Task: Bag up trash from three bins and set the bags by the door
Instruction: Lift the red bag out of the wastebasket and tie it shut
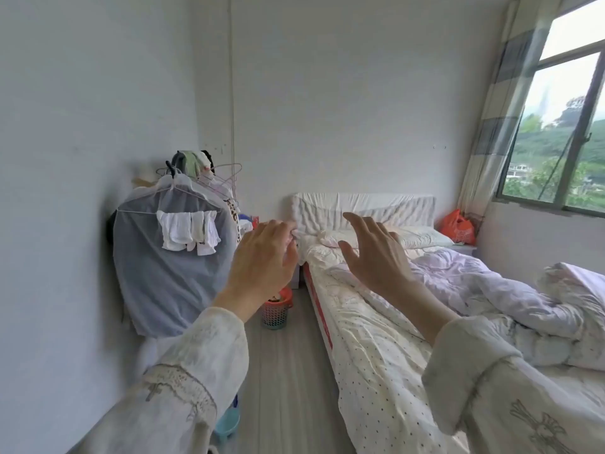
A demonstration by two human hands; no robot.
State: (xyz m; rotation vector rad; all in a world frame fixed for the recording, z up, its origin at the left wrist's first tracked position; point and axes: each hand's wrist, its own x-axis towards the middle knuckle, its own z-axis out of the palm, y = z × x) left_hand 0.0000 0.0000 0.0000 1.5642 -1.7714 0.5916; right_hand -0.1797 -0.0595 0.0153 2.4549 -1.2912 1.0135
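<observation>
Both hands are up in the air w/ nothing in them: left hand (262, 257) and right hand (376, 253), fingers loose. The small pink-and-teal plastic mesh bin (276, 311) sits on the floor beside the bed (376, 339). It's prob. light & a bit bendy; best to hold its rim.

Bin (276, 311) on floor between clothes rack (173, 244), left, and bed (376, 322), right.

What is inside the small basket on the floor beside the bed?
The basket holds an orange-red liner bag with some trash. The left hand covers part of the opening, so the contents are unclear.
</observation>
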